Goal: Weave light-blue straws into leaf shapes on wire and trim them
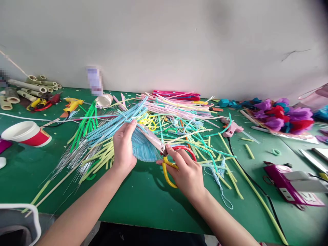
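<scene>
My left hand (123,145) is closed, thumb uppermost, on a fan-shaped light-blue piece (145,151) that looks made of pipe cleaners laid side by side. In my right hand (189,172) is a pair of scissors (167,177) with one red and one yellow handle loop. Their blades point up and left, across the upper edge of the blue piece and close to my left thumb. Whether the blades touch the piece, I cannot tell. Just behind my left hand lies a bundle of loose light-blue pipe cleaners (105,133).
Pink pipe cleaners (169,107) and yellow-green ones (101,157) lie heaped on the green table (143,208). A paper cup (30,135) and yellow glue gun (71,104) stand left. On the right are a pink glue gun (230,127), its black cord, and a purple power strip (284,182).
</scene>
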Tool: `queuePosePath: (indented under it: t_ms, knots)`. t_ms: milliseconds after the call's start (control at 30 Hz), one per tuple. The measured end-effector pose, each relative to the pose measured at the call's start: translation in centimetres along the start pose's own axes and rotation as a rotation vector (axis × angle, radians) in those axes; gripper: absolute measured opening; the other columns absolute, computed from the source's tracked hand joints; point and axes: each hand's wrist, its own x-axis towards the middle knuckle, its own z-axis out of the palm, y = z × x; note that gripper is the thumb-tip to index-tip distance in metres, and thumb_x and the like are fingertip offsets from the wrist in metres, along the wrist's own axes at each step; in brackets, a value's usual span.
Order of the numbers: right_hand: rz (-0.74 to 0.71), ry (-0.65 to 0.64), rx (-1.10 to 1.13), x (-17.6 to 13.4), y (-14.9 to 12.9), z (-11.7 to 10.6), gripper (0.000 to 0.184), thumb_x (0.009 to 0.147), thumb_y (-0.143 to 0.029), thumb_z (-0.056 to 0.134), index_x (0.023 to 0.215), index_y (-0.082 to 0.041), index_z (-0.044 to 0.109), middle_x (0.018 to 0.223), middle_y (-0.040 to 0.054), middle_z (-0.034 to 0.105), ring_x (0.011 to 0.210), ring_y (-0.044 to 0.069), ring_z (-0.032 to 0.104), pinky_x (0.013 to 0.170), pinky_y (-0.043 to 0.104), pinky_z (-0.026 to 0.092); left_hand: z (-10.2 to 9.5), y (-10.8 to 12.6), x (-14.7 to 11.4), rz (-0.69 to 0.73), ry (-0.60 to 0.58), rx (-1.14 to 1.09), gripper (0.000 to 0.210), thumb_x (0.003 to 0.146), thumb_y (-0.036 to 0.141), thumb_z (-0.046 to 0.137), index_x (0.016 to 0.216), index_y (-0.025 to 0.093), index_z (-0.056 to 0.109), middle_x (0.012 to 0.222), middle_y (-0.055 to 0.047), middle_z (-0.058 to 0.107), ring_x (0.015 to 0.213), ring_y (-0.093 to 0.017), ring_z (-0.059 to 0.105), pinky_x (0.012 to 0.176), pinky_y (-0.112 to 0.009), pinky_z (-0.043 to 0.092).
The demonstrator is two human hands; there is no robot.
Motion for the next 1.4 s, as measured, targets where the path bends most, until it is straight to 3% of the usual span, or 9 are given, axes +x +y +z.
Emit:
queuePosePath:
  t_ms: [367, 600, 1033, 1400]
  knots:
    - [0.007, 0.002, 0.064, -0.21, 0.24, 0.25, 0.037, 0.093, -0.028, 0.063, 0.128, -0.018, 0.060, 0.088, 0.0007, 0.070, 0.070, 0.009, 0.064, 0.059, 0.020, 0.044, -0.17, -0.11, 0.09, 0.040, -0.008, 0.025, 0.032, 0.078, 0.042, 0.074, 0.064, 0.019, 0.057, 0.062, 0.003, 0.053, 0.060, -0.013, 0.053, 0.060, -0.026, 0.043]
    - [0.006, -0.001, 0.074, -0.06, 0.15, 0.05, 0.034, 0.094, -0.031, 0.061, 0.126, -0.017, 0.061, 0.086, 0.0012, 0.070, 0.067, 0.010, 0.063, 0.055, 0.020, 0.042, -0.18, 0.07, 0.00, 0.086, -0.011, 0.037, 0.036, 0.079, 0.038, 0.075, 0.061, 0.019, 0.050, 0.061, 0.004, 0.046, 0.057, -0.010, 0.045, 0.056, -0.024, 0.038]
    - [0.012, -0.027, 0.070, -0.22, 0.27, 0.15, 0.037, 0.095, -0.034, 0.061, 0.128, -0.019, 0.059, 0.087, 0.0021, 0.071, 0.069, 0.010, 0.064, 0.054, 0.020, 0.042, -0.37, -0.19, 0.14, 0.101, -0.009, 0.086, 0.035, 0.080, 0.040, 0.074, 0.063, 0.019, 0.052, 0.061, 0.004, 0.045, 0.057, -0.011, 0.044, 0.056, -0.025, 0.037]
    - [-0.102, 0.066, -0.112, 0.54, 0.44, -0.43, 0.036, 0.093, -0.035, 0.065, 0.123, -0.016, 0.062, 0.075, -0.0022, 0.068, 0.060, 0.006, 0.060, 0.053, 0.022, 0.038, -0.42, 0.14, 0.06, 0.154, -0.017, 0.139, 0.040, 0.081, 0.040, 0.073, 0.060, 0.019, 0.046, 0.060, 0.005, 0.038, 0.055, -0.010, 0.037, 0.052, -0.026, 0.030]
